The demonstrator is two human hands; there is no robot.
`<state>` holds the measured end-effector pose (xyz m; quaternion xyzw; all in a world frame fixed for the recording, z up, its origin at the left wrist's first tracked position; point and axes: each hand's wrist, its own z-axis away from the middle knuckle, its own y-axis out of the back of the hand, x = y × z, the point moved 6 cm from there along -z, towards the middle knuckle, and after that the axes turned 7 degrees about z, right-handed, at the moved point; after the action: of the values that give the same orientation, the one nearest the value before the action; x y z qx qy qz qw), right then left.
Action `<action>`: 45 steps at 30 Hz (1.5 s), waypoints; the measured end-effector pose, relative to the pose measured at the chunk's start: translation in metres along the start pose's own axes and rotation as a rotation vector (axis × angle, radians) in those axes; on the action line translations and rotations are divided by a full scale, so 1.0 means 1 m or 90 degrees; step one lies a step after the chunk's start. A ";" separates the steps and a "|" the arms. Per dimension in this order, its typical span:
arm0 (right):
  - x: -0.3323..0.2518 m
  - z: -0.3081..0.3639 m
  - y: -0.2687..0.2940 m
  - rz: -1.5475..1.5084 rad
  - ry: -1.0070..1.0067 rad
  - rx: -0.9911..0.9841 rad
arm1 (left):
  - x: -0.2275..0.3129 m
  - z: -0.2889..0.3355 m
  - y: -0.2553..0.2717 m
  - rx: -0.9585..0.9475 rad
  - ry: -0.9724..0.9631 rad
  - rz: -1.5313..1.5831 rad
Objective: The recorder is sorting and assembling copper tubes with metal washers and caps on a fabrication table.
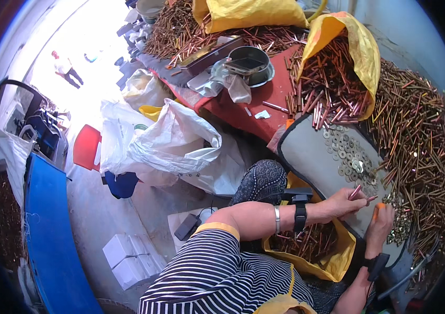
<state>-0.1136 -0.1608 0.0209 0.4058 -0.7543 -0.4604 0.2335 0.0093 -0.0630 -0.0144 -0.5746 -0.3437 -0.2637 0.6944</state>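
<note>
My left hand (345, 202) is closed around pinkish, copper-coloured metal rods (355, 191); one end points up and another toward my right hand. Just beside it, my right hand (382, 222) has its fingers pinched together near a rod's end, with orange on a fingertip; what it grips is too small to tell. Both hands are over a grey board with a dark rim (306, 144). Flat round washers (352, 159) are spread on the board beyond my hands. A heap of small shiny nuts (401, 222) lies right of my right hand.
Large piles of metal rods (416, 141) lie at the right. A yellow sack (340, 261) holding rods is below my left forearm; another yellow sack (366, 57) spills rods at the back. White sacks (175, 138), white boxes (128, 259) and a blue panel (49, 230) are left.
</note>
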 end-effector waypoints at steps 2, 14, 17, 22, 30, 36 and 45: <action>-0.004 -0.001 0.016 -0.026 0.016 0.058 | 0.000 0.003 0.001 -0.030 0.005 0.008; 0.004 0.023 0.026 -0.615 -0.244 -0.065 | 0.009 0.019 -0.019 -0.105 -0.014 -0.127; -0.007 0.018 0.036 -0.500 -0.132 -0.016 | 0.001 0.021 -0.017 -0.119 0.078 -0.084; -0.007 0.022 0.038 -0.529 -0.123 -0.087 | -0.008 0.023 -0.013 -0.144 0.216 -0.046; 0.003 0.027 0.021 -0.673 -0.301 -0.065 | 0.008 0.015 -0.023 -0.090 -0.139 -0.317; 0.002 0.029 0.035 -0.476 -0.165 -0.062 | 0.000 0.017 -0.024 -0.115 -0.024 -0.240; 0.014 0.040 0.018 -0.448 -0.224 -0.170 | -0.007 0.021 -0.021 -0.132 -0.090 -0.341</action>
<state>-0.1583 -0.1478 0.0180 0.5198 -0.5318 -0.6683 -0.0202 -0.0150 -0.0465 -0.0050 -0.5482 -0.5017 -0.4308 0.5120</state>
